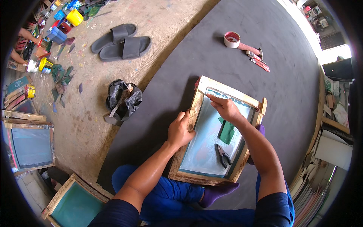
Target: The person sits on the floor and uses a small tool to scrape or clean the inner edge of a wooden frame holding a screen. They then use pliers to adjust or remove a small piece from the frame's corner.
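A wooden screen-printing frame (242, 90) with pale mesh rests tilted across my lap. My left hand (180, 130) is closed round its left bar, thumb over the inner edge. Over the mesh, my right hand (227, 109) is curled, with the index finger stretched to the frame's upper left inner corner. Whether a small thing sits in those fingers is hidden. Below the right hand, a folded green piece (227, 132), cloth or sheet, lies on the mesh. Pliers with dark handles (223, 155) lie lower on the mesh, touched by neither hand.
On the dark surface beyond are a tape roll (231, 39), a hammer (249, 48) and red cutters (259, 62). Leftward are a black plastic bag (123, 99), grey slippers (123, 43), paint containers (75, 17), other frames (30, 145) and another person's hands (28, 36).
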A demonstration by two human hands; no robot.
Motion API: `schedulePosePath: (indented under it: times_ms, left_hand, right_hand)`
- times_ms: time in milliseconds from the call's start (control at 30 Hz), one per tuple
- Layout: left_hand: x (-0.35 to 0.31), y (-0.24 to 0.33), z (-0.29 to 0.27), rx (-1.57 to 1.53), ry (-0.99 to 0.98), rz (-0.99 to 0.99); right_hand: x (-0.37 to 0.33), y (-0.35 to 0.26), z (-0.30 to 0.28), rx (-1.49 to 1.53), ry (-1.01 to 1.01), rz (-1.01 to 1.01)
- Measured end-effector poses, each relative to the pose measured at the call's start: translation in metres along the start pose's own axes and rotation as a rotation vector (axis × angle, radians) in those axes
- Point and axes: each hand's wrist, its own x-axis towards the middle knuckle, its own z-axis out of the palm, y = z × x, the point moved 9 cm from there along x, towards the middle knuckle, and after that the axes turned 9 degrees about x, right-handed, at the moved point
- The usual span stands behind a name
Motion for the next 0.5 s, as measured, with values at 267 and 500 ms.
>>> schedulePosePath:
  times_ms: [267,500]
  left_hand:
    - [0.0,0.0,-0.002,-0.007,-0.021,-0.013]
    - [0.002,0.002,-0.002,-0.017,-0.037,-0.02]
  right_hand:
    - [0.002,-0.013,-0.002,-0.415,-0.109,0.097]
    - [0.005,-0.019,-0.01,-0.167,0.019,-0.108]
